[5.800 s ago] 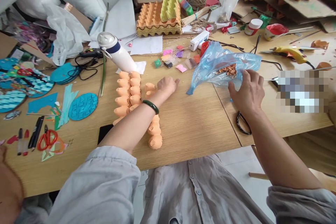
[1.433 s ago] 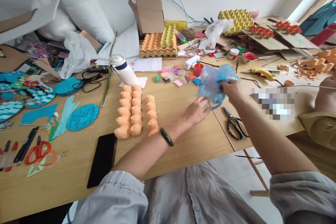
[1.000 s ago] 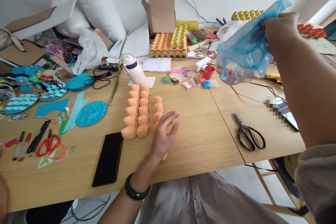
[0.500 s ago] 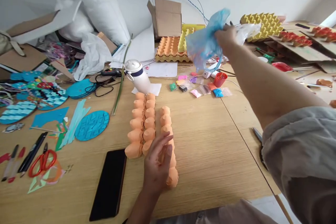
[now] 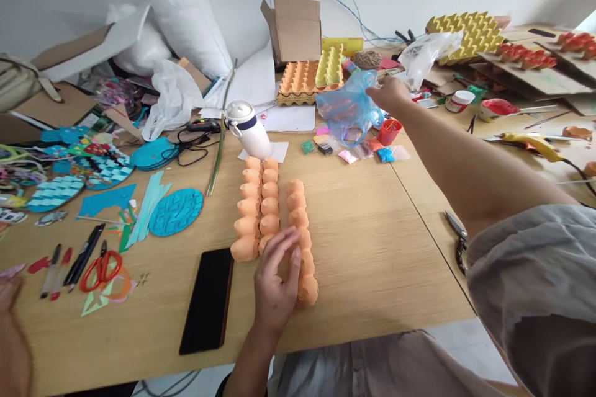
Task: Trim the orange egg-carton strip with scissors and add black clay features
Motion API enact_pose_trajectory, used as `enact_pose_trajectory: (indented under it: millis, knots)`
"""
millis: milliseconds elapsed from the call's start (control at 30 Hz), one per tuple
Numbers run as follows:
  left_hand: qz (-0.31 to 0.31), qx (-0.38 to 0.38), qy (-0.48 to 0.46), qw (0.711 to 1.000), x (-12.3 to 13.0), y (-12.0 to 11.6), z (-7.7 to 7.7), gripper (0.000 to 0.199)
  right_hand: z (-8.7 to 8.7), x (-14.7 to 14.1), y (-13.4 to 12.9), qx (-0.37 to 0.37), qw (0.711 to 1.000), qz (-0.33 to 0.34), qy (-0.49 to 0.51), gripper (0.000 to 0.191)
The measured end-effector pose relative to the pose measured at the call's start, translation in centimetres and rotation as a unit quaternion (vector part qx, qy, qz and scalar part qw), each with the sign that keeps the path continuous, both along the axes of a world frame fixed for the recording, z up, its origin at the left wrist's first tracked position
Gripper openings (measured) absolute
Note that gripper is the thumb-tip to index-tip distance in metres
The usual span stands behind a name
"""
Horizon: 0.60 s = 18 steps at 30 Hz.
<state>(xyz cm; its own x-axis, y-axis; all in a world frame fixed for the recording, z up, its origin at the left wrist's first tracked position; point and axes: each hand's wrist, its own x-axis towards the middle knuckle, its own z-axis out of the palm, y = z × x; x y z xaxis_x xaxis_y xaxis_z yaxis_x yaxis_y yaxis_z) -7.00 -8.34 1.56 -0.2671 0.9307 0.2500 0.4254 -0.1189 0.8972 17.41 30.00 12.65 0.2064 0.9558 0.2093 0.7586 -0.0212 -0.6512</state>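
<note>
My right arm stretches across to the back of the table, where my right hand (image 5: pixel 392 97) grips the edge of a crumpled blue plastic bag (image 5: pixel 347 105). The bag lies low over small packets of coloured material, partly covering them. My left hand (image 5: pixel 277 282) rests at the near end of the orange egg-carton strips, fingers loosely bent and thumb apart, nothing held in it. Its fingertips are at the single strip of cups (image 5: pixel 298 201); whether they touch it I cannot tell. Beside that strip stands a double strip of orange cups (image 5: pixel 250 208).
A black phone (image 5: pixel 207 301) lies left of my left hand. Red-handled scissors (image 5: pixel 101 270), pens and blue paper pieces are further left. Behind stand a white flask (image 5: pixel 251 133), egg trays (image 5: pixel 298 82) and a red cup (image 5: pixel 389 131). Another person's hand (image 5: pixel 8 291) shows at the left edge.
My right hand has lowered the blue bag from the air down to the packets. My left hand has hardly moved. Another person's hand has come in at the left edge.
</note>
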Motion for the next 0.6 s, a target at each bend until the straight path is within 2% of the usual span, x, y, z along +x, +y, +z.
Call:
enact_pose_trajectory:
  millis: [100,167,233,333,467,533,600]
  knots:
    - [0.006,0.023,0.028,0.999,0.1,-0.3,0.2,0.024,-0.1,0.3,-3.1,0.023,1.0,0.005,-0.006,0.045]
    - [0.012,0.043,0.062,0.997,0.1,-0.3,0.0,0.024,-1.3,0.2,-5.6,0.028,0.999,0.019,-0.001,0.044]
    - [0.019,0.046,0.104,0.993,0.1,-0.3,-0.6,0.025,-3.4,-0.2,-8.4,0.033,0.999,0.034,0.012,0.037]
    - [0.026,0.037,0.152,0.987,0.1,0.0,-2.1,0.034,-7.8,-1.5,-13.1,0.009,0.995,0.079,0.059,0.027]
    - [0.018,0.018,0.159,0.987,0.4,0.9,-4.0,0.052,-13.2,-3.6,-19.4,-0.001,0.982,0.158,0.1,0.029]
    - [0.016,-0.005,0.15,0.989,0.5,1.5,-4.5,0.059,-14.6,-4.4,-21.8,0.016,0.976,0.196,0.095,0.03]
    - [0.018,-0.022,0.138,0.99,0.5,2.1,-4.7,0.064,-14.9,-4.6,-23.5,0.035,0.973,0.215,0.075,0.031]
